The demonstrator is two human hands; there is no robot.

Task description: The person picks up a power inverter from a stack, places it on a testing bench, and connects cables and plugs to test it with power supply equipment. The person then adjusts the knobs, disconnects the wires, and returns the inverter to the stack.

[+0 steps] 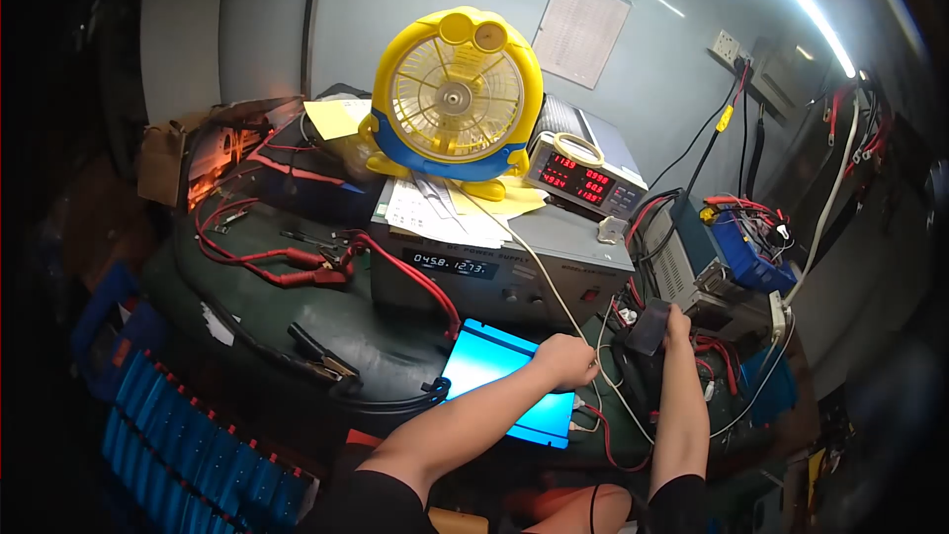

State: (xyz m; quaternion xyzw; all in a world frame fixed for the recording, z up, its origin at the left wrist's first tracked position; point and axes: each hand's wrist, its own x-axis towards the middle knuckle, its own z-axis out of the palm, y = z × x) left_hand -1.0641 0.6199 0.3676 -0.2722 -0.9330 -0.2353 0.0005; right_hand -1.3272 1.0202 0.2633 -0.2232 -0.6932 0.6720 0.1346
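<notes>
With left hand curled closed over blue case, any hold unclear | gripping dark block in right hand | on worktop, before power supply: blue case | seemingly handling block beside case; for any shift, mind nearby cables

The left hand's fingertips are hidden, as are most of the right hand's fingers, behind the dark block. The wall chart's print is too small to read. The near edge cuts off both black sleeves and the blue row of cases.
</notes>
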